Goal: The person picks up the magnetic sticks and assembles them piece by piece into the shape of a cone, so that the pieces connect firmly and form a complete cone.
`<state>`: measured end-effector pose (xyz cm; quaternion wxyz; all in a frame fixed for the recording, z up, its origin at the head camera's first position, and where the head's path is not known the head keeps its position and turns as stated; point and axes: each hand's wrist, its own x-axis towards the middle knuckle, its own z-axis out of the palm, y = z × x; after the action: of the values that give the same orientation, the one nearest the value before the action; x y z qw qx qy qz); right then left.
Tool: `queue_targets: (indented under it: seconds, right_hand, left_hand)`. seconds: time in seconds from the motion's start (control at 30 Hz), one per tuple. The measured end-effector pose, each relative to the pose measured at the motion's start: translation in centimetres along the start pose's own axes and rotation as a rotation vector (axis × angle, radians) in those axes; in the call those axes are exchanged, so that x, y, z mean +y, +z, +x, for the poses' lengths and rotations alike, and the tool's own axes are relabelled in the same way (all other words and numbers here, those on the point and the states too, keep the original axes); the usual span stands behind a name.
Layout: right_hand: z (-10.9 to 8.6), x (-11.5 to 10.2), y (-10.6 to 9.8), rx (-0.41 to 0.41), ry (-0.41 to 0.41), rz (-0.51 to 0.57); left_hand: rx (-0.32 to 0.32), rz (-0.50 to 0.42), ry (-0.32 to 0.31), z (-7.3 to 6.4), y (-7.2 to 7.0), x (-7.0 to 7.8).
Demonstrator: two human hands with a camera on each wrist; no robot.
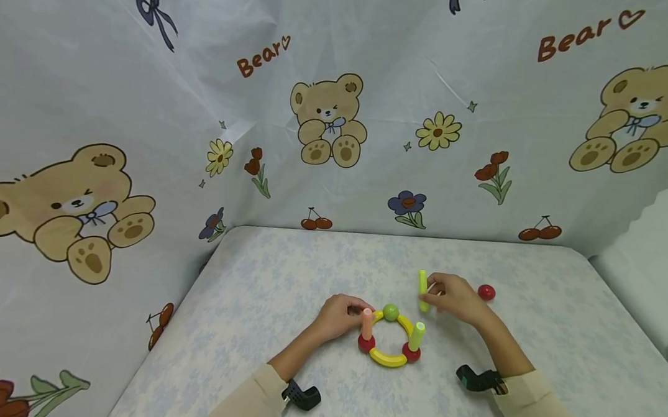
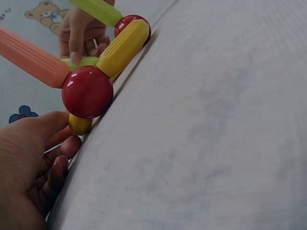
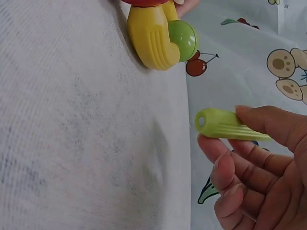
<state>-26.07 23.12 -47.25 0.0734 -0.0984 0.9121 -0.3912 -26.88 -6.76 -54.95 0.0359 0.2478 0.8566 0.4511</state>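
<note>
A ring of yellow curved magnetic rods [image 1: 388, 359] joined by balls lies on the table. Two red balls [image 1: 412, 352] carry upright rods, one orange [image 1: 367, 325] and one light green [image 1: 417, 336]; a green ball [image 1: 391, 312] sits at the ring's far side. At the ring's left, my left hand [image 1: 339, 316] pinches a yellow curved rod [image 2: 79, 124] between thumb and fingers. My right hand [image 1: 457, 297] holds a separate light green rod [image 3: 223, 124] upright above the table, right of the ring. A round silvery end of that rod shows in the right wrist view.
One loose red ball [image 1: 486, 292] lies beyond the right hand. The pale patterned table [image 1: 259, 280] meets a hanging cloth [image 1: 378, 188] printed with bears and flowers at its back and left. Each wrist wears a black device [image 1: 302, 395].
</note>
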Motion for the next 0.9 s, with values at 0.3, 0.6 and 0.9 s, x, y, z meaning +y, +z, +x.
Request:
queue_targets:
  seconds: [0.3,0.6,0.9]
  right_hand:
    - [0.1,-0.7,0.9,0.038,-0.19,0.007]
    - [0.0,-1.3,1.7,0.025,-0.271,0.056]
    - [0.0,-1.6,2.6,-0.001,-0.319,0.069]
  left_hand:
    - [0.023,0.046,0.01,0.0,0.2,0.2]
    - [0.033,0.088,0.02,0.1,0.4,0.1]
    - [0.029,0.12,0.038,0.1,0.5,0.2]
